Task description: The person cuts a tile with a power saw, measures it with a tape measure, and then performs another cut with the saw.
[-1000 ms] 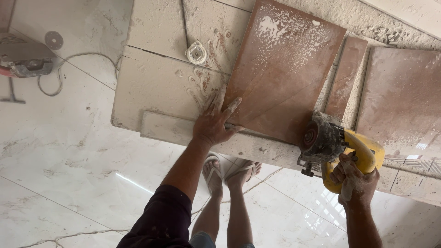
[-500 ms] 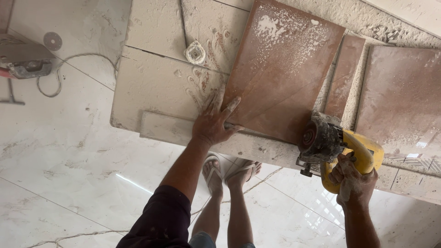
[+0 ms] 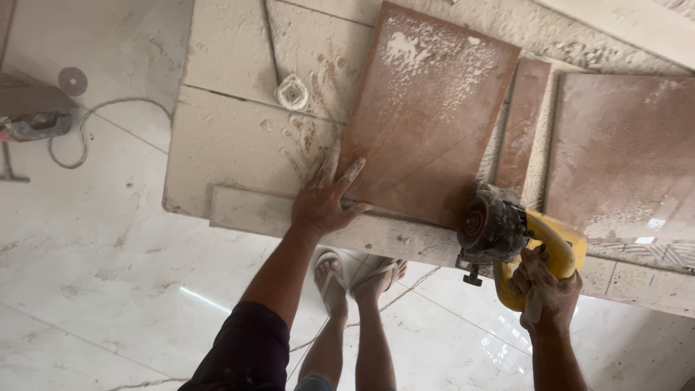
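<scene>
A dusty reddish-brown tile (image 3: 423,116) is laid tilted on pale stacked slabs (image 3: 232,137), and it is pinned at its lower left corner by the left hand (image 3: 323,205). That hand is pressed flat with the fingers (image 3: 352,172) spread wide and nothing is gripped by it; the tile corner is met by the fingertips toward one o'clock from the palm, while the heel of the hand is rested on a pale strip (image 3: 289,217) along the slab's near edge. A yellow-handled cutting tool (image 3: 517,239) is held at the tile's near edge, at about four o'clock from the tile's middle; its dark, dust-caked head is placed just at the tile's lower right corner. The yellow handle is wrapped closely by the right hand (image 3: 544,286), whose fingers are curled tight around it, and this hand is found at five o'clock from the tile, well apart from the left hand. A narrow brown strip (image 3: 523,127) is seen just beside the tile at three o'clock, and a larger brown tile (image 3: 622,159) is laid beyond it. A small round white fitting (image 3: 292,93) is set on the slabs at nine o'clock from the tile. Two sandalled feet (image 3: 355,271) are planted on the glossy white floor (image 3: 94,289) between the arms. A second power tool (image 3: 32,124) with a looped cord is left at the far left.
</scene>
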